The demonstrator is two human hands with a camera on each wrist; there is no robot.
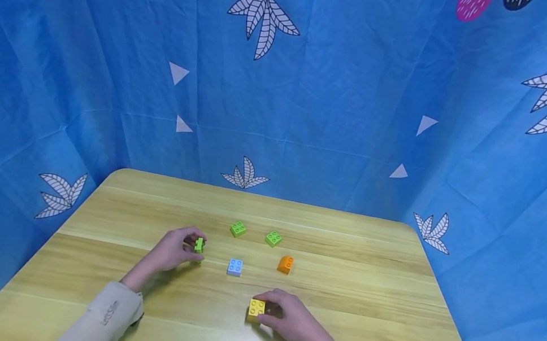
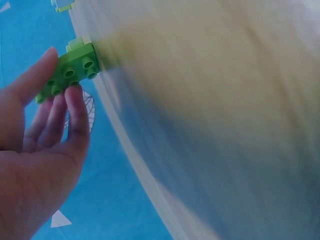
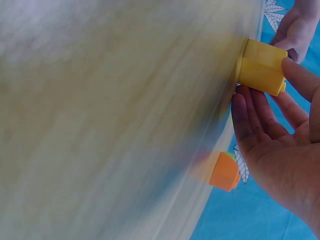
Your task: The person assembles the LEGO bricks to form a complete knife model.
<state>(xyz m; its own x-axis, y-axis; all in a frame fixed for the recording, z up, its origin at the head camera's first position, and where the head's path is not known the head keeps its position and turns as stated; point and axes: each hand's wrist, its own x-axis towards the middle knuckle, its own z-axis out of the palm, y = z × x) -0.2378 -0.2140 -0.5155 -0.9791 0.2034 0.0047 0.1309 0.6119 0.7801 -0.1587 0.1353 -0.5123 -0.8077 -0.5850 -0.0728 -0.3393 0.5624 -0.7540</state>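
Note:
My left hand [image 1: 172,250] pinches a green toy brick [image 1: 199,245] between thumb and fingers at the left of the table. In the left wrist view, studs show along the side of this green brick [image 2: 70,70]. Nearer the front edge, my right hand [image 1: 292,319] grips a yellow brick [image 1: 256,307], its studs facing up. The right wrist view shows the thumb on one side of the yellow brick [image 3: 262,67] and fingertips at the other. Whether either held brick touches the table, I cannot tell.
Between the hands lies a light blue brick [image 1: 235,267]. Farther back are one green brick [image 1: 238,229] and a second green brick [image 1: 273,238]. An orange brick [image 1: 285,264] with a sloped side lies right of them. A blue patterned curtain [image 1: 282,103] hangs behind the wooden table [image 1: 368,273].

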